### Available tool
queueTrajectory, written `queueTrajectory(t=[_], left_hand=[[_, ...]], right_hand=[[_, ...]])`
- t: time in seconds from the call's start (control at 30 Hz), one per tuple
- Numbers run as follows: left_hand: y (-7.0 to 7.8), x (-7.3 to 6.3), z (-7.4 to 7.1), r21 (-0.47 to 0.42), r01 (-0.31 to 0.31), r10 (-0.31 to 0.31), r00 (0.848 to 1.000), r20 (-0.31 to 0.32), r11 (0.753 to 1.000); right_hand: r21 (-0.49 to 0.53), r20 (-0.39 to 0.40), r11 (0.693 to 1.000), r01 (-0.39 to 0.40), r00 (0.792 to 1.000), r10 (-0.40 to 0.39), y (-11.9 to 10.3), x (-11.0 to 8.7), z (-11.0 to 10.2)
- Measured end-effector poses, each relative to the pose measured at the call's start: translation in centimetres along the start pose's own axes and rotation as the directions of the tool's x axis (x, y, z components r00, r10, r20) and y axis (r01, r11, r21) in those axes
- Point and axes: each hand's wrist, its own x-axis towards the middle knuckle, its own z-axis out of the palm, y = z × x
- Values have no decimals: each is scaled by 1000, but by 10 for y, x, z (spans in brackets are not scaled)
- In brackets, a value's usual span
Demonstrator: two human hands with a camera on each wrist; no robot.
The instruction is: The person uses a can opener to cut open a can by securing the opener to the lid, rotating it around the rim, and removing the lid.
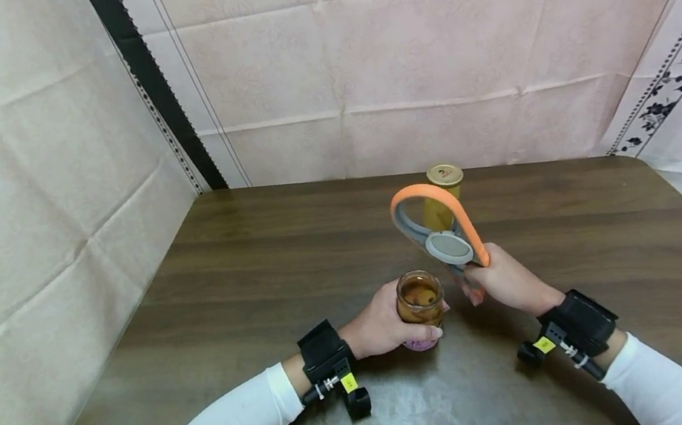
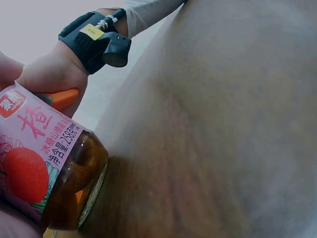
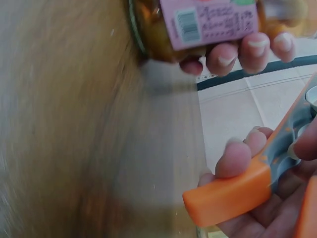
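My left hand (image 1: 386,321) grips a glass jar (image 1: 419,298) round its side, near the middle of the table. Its mouth shows no lid, and pieces lie in brown liquid inside. A pink label (image 2: 32,148) with a red fruit wraps the jar, whose base sits close over the tabletop. To its right, my right hand (image 1: 504,279) holds an orange and grey jar opener (image 1: 448,247) with a looped band and a round grey hub. In the right wrist view, fingers curl round the orange handle (image 3: 233,196) of the opener.
A second jar (image 1: 445,175) with a gold lid stands at the table's back edge, partly behind the opener's loop. The brown wooden table (image 1: 280,253) has rounded corners. Pale cloth (image 1: 421,41) hangs behind it and along both sides.
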Motion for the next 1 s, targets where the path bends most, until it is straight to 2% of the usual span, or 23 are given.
queueTrajectory(t=[0.3, 0.53, 0.77, 1.0], left_hand=[[-1, 0, -2, -28, 3, -3, 1000, 4, 1000], [-1, 0, -1, -35, 0, 0, 1000, -11, 999], [-2, 1, -2, -32, -15, 14, 999, -52, 999], [-1, 1, -5, -21, -20, 18, 997, -69, 1000]], right_hand=[[36, 45, 998, 51, 998, -53, 4, -4, 2], [107, 52, 993, 58, 997, -64, 9, -8, 0], [198, 26, 980, 21, 999, -27, 12, -10, -4], [194, 39, 981, -6, 999, -1, 14, -12, -4]])
